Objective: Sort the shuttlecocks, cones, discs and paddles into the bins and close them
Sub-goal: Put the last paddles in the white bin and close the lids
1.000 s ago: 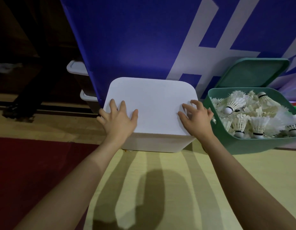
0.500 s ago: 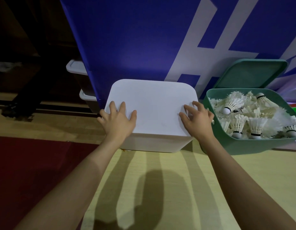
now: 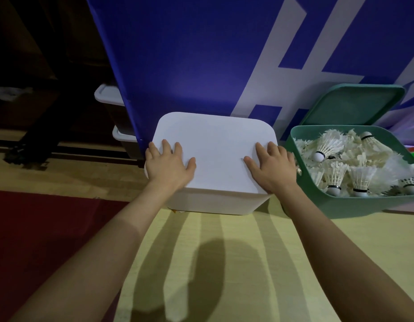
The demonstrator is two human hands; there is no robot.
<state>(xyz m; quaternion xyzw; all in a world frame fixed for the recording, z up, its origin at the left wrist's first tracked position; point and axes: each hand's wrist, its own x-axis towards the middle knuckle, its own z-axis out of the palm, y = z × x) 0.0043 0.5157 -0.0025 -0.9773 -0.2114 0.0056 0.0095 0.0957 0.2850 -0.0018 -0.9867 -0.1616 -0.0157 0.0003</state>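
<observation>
A blue banner (image 3: 189, 54) with broad white lettering is stood upright across the far side of the scene, and the near ground is taken up by a pale wooden floor (image 3: 259, 263), edged on the left by a dark red mat (image 3: 38, 240). A white bin (image 3: 215, 203) is set on the floor at the foot of the banner, and it is covered by a white lid (image 3: 215, 145) laid flat on top. Just to the right of it, a green bin (image 3: 340, 205) is left uncovered and is filled with white shuttlecocks (image 3: 354, 163). Its green lid (image 3: 354, 104) is propped at a tilt behind it, against the banner. Far to the left, partly hidden behind the banner's edge, two grey bins (image 3: 108, 96) are stacked in shadow.

The left hand (image 3: 167, 167) is laid flat on the near left part of the white lid, with its fingers spread and straight. The right hand (image 3: 270, 167) is pressed flat on the near right part of the same lid, fingers extended, its outer edge close to the rim of the green bin. Nothing is gripped by either hand. The shadows of the arms and head are cast on the floor in the near foreground.
</observation>
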